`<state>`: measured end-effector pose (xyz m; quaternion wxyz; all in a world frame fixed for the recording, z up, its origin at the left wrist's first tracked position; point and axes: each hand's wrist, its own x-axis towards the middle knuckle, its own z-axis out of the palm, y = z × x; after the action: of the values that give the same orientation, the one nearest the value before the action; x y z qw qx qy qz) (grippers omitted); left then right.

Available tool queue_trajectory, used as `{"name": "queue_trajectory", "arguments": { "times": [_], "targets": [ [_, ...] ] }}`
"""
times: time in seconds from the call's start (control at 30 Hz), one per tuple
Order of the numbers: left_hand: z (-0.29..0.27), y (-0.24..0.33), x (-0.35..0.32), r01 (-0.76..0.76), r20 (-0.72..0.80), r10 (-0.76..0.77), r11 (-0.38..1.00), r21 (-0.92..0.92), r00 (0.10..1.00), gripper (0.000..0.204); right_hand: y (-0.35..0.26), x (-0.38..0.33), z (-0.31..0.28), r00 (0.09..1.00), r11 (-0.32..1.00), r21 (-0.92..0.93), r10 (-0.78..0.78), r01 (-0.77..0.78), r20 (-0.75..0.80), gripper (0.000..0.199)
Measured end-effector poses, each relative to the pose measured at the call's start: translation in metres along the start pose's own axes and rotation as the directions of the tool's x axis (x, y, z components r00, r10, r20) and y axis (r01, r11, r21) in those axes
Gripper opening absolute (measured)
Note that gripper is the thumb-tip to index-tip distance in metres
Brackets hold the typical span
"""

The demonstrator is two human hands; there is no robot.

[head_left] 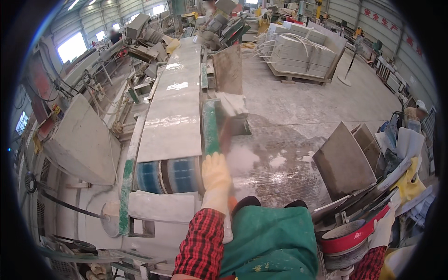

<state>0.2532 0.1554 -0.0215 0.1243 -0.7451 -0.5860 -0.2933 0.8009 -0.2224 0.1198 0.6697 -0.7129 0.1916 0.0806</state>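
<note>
My left hand point(216, 175), in a cream rubber glove, lies with its fingers stretched forward on the green side rail point(211, 123) of a conveyor. Just left of it, a large pale wet slab point(172, 121) covers the belt, and a blue roller point(183, 173) shows below its near edge. At the lower right, a pale glove cuff above a red checked sleeve marks my right hand point(381, 232), beside a round drum with a red band point(359, 235). Its fingers are not clear enough to tell what they touch.
Brown slabs point(344, 163) lean at the right, by yellow gloves and scrap. A strapped stack of pale slabs point(303, 53) sits on a pallet farther back. Motor-driven machine heads point(149, 37) flank the conveyor's far end. The floor point(280, 172) looks wet. A person point(115, 35) stands far left.
</note>
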Motion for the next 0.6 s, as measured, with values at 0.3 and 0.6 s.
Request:
{"name": "queue_trajectory", "arguments": {
  "times": [0.3, 0.6],
  "targets": [
    [-0.024, 0.016, 0.027, 0.111, 0.506, -0.006, 0.978, -0.177, 0.863, 0.060, 0.007, -0.055, 0.091, 0.888, 0.972, -0.083, -0.163, 0.219, 0.430, 0.072],
    [-0.079, 0.073, 0.029, 0.616, 0.631, -0.005, -0.211, -0.759, 0.775, 0.053, 0.062, -0.265, 0.232, 0.035, 0.893, -0.039, 0.026, 0.448, 0.999, 0.075]
  ]
}}
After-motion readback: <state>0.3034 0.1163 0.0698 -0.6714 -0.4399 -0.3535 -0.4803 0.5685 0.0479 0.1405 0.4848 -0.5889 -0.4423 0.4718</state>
